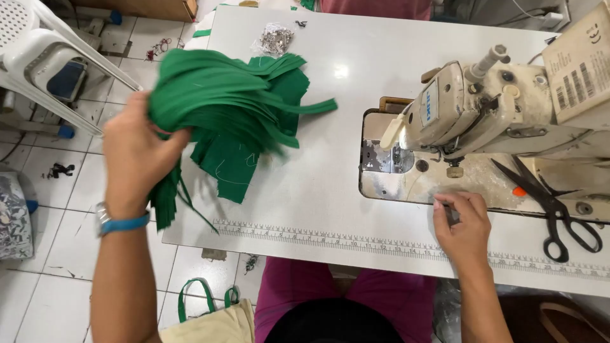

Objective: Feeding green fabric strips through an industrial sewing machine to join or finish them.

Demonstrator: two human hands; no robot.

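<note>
Green fabric strips (pixel 235 108), a floppy bundle, sit at the table's left end; our left hand (pixel 136 155) is clamped around the bunch. Our right hand (pixel 462 222) pinches something small, can't tell what, by the sewing machine (pixel 483 111). White table (pixel 330 190) with a ruler along its edge, black scissors (pixel 553 203), tiled floor (pixel 51 248). Barcoded beige label (pixel 581 67) top right.

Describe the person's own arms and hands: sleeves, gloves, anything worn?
Both forearms are bare, no sleeves in view, no gloves. The left hand has a watch on the wrist with a bright blue band and a silver-coloured case. The right hand wears nothing visible; no rings seen on its fingers.
</note>
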